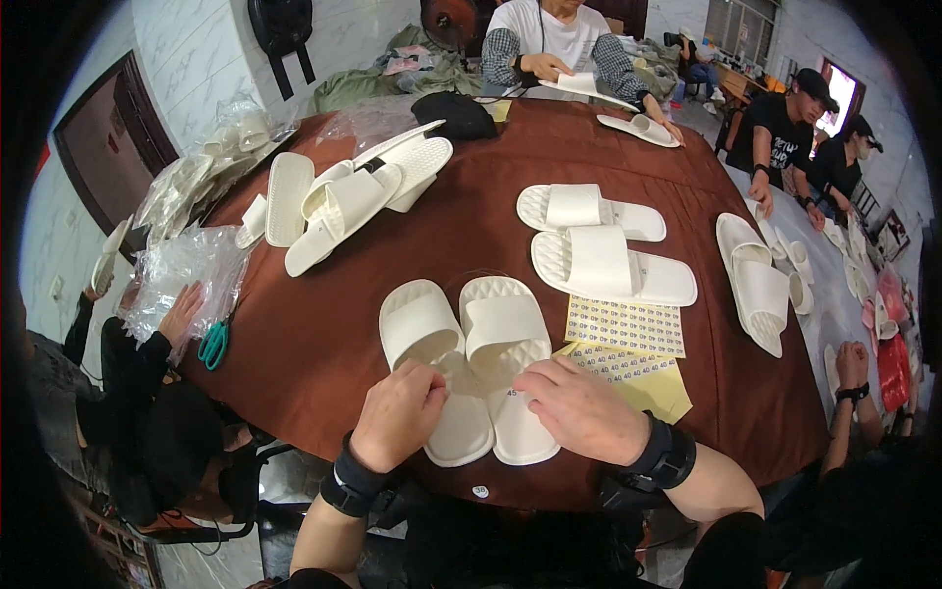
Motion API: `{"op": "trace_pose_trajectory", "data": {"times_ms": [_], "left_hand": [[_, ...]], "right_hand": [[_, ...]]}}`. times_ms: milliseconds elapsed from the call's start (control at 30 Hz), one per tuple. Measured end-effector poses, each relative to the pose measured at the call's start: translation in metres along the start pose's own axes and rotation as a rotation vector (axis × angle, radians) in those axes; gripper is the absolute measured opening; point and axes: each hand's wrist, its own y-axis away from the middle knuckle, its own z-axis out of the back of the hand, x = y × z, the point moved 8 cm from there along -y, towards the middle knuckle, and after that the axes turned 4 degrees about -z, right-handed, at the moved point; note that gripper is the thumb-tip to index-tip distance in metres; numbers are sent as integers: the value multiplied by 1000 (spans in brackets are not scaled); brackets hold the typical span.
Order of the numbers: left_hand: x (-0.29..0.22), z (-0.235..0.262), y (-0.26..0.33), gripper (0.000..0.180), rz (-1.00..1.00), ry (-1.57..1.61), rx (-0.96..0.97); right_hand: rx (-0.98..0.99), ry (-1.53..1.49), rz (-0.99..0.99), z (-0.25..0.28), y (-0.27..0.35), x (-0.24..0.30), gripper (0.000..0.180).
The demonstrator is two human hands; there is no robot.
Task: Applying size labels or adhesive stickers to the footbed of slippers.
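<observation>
Teal scissors, sticker sheets, plastic bags

The left hand covers the heel part of the left slipper, and the right hand hides part of the heel of the right slipper. The print on the sticker sheets, at three o'clock from the pair, is too small to read. The yellow paper lies partly under them. At nine o'clock, the clear bags blur together. At twelve o'clock, the face of the person in the white shirt is cut off by the upper edge.
</observation>
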Motion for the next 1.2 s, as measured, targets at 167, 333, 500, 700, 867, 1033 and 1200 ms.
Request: {"op": "trace_pose_trajectory", "data": {"times_ms": [167, 333, 500, 700, 867, 1033, 1200], "left_hand": [[-2, -5, 0, 9, -14, -120, 6], [-3, -7, 3, 6, -67, -121, -38], [0, -4, 6, 7, -93, -68, -37], [8, 6, 5, 11, -32, 149, 19], [2, 6, 0, 8, -57, 119, 79], [-1, 4, -4, 8, -97, 65, 128], [-5, 0, -6, 7, -156, -47, 126]], "right_hand": [[-9, 11, 2, -2, 0, -1, 26], [-18, 26, 15, -1, 1, 0, 27], [-57, 39, 55, 2, 2, 4, 27], [-82, 25, 72, 4, 2, 7, 26], [-89, 21, 73, 6, 2, 7, 25], [-71, 26, 62, 5, 3, 7, 24], [-76, 29, 63, 5, 3, 7, 25]]}}
